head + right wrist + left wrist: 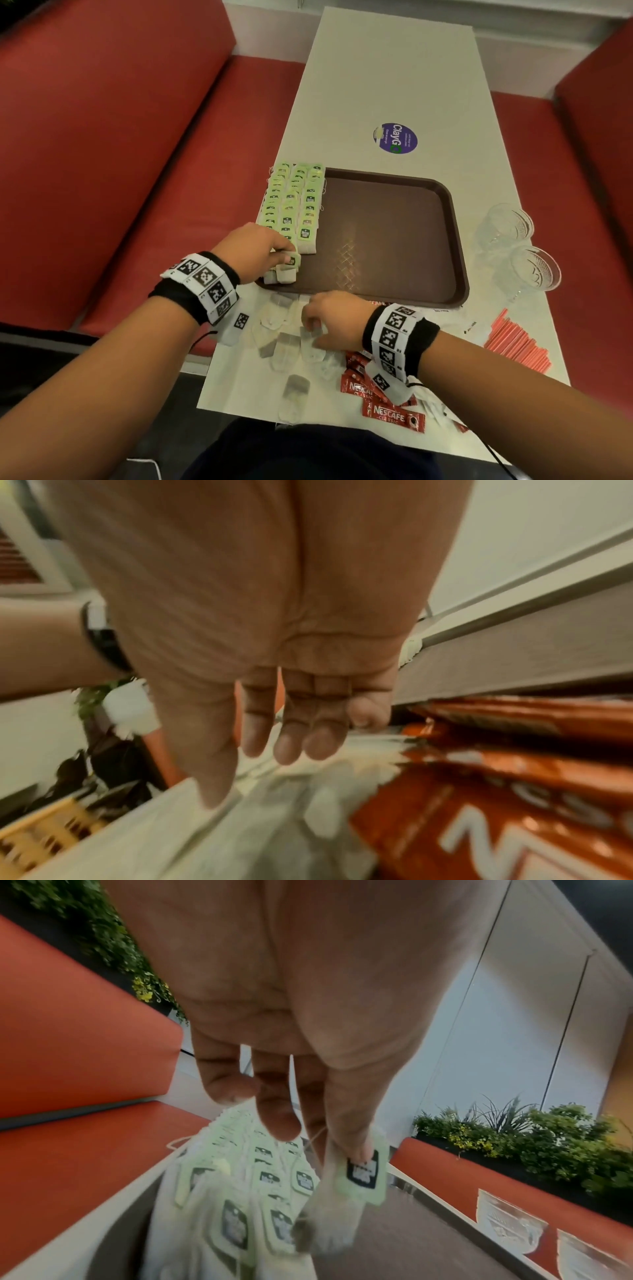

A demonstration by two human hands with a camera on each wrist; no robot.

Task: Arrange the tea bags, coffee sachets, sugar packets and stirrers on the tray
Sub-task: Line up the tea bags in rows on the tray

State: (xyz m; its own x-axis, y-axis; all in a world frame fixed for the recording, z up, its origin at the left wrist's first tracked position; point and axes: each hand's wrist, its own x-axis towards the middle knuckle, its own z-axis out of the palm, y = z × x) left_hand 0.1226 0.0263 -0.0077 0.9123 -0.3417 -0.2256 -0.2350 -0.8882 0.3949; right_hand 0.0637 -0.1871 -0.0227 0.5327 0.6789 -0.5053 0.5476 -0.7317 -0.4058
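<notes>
A brown tray (394, 240) lies mid-table. Rows of green-tagged tea bags (294, 202) run along its left side. My left hand (284, 253) pinches one tea bag (287, 269) by its green tag at the tray's near-left corner. In the left wrist view, the left hand (342, 1148) holds that tea bag (332, 1218) dangling beside the rows (240, 1191). My right hand (310, 323) reaches into the loose tea bags (284, 346) in front of the tray. Its fingers (291, 750) are almost straight, and its thumb touches a tea bag (274, 818).
Red Nescafe sachets (390, 411) lie under my right wrist, close up as a sachet (479, 818) in the right wrist view. Red stirrers (517, 342) lie at the right edge. Two glass cups (513, 246) stand right of the tray. Red benches flank the table.
</notes>
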